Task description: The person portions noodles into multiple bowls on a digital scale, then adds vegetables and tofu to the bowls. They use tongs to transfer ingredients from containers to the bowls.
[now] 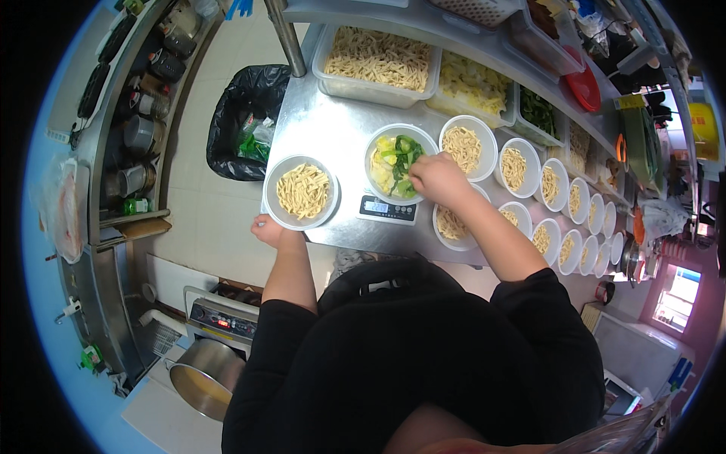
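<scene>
A round plastic bowl with cabbage and leafy greens [405, 156] stands on a digital kitchen scale [391, 209], whose display is lit. My right hand [439, 177] reaches over the bowl's right rim, its fingertips bunched on the dark greens. At the left corner of the steel table, another plastic bowl holds cut noodle-like strips [303, 191]. My left hand [267, 231] is just below and left of that bowl, fingers curled, with nothing visible in them. The bowl's rim covers part of the wrist.
Several bowls of pale strips [461, 148] run in two rows rightward along the steel table [346, 127]. Behind them are tubs of strips [377, 62], cabbage [473, 85] and greens [537, 116], under a metal shelf [488, 42]. A black-lined bin [227, 122] stands left; a steel pot [207, 377] sits lower left.
</scene>
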Demonstrator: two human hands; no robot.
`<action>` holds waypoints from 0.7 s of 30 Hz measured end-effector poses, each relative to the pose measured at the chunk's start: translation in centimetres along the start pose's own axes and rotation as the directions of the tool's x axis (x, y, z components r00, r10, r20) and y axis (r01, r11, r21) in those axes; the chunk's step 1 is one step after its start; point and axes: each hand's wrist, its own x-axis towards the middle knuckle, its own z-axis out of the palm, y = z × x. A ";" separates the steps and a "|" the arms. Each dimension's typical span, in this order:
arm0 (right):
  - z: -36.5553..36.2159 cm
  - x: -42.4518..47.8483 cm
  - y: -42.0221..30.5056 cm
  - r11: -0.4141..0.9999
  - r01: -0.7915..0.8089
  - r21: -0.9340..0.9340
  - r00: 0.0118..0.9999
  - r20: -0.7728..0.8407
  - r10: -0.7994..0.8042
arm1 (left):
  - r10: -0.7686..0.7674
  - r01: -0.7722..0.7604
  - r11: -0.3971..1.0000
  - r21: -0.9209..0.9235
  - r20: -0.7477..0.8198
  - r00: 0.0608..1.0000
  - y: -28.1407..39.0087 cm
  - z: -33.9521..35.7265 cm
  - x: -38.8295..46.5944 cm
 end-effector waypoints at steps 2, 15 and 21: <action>-0.1 0.5 -0.4 0.998 -0.034 0.046 0.998 0.059 0.031 | -0.027 0.027 0.999 -0.021 0.015 1.000 0.6 -0.3 -0.7; 5.4 2.6 -0.1 0.957 -0.118 0.265 0.970 -0.173 0.168 | -0.188 0.358 0.663 -0.657 0.316 0.930 -1.2 0.5 1.1; 5.1 3.8 -0.7 0.947 -0.207 0.244 0.959 -0.140 0.246 | -0.145 0.160 0.965 -0.209 0.085 0.986 0.8 1.7 -1.0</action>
